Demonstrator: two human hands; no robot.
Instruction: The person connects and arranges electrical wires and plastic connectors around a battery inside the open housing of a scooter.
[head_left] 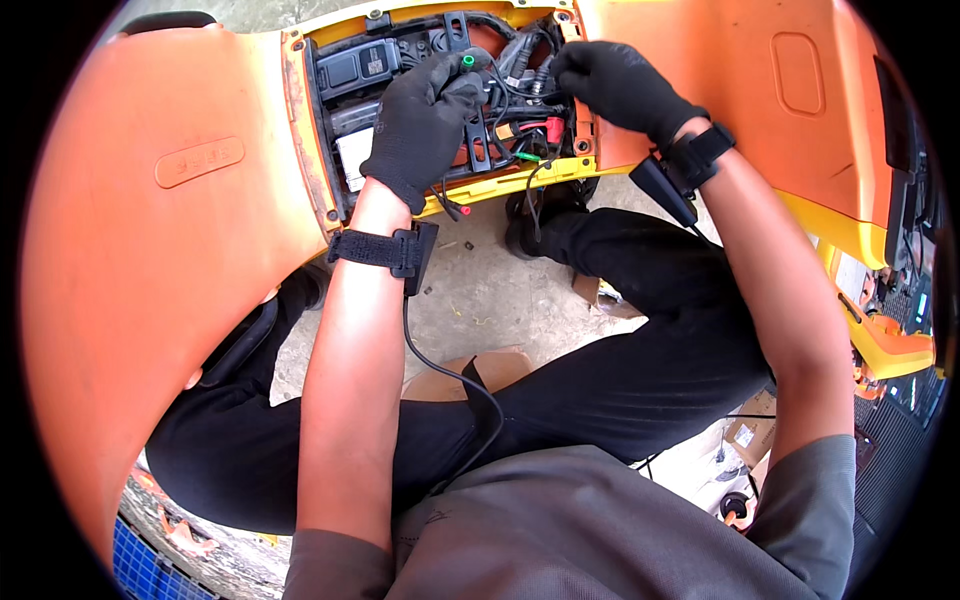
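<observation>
My left hand, in a black glove, is over the open compartment of an orange vehicle body. Its fingers are pinched on a thin black cable with a green connector at its end. At the compartment's right edge, my gloved right hand has its fingers curled together; whatever they may hold is hidden. Black wires run between the hands. Below them lie a red connector and a second green connector. A red-tipped cable end hangs over the near yellow rim, below my left hand.
A black box-shaped module sits at the compartment's far left. Smooth orange panels flank the opening on both sides. Cardboard lies on the concrete floor between my legs. A yellow and orange part is at the right.
</observation>
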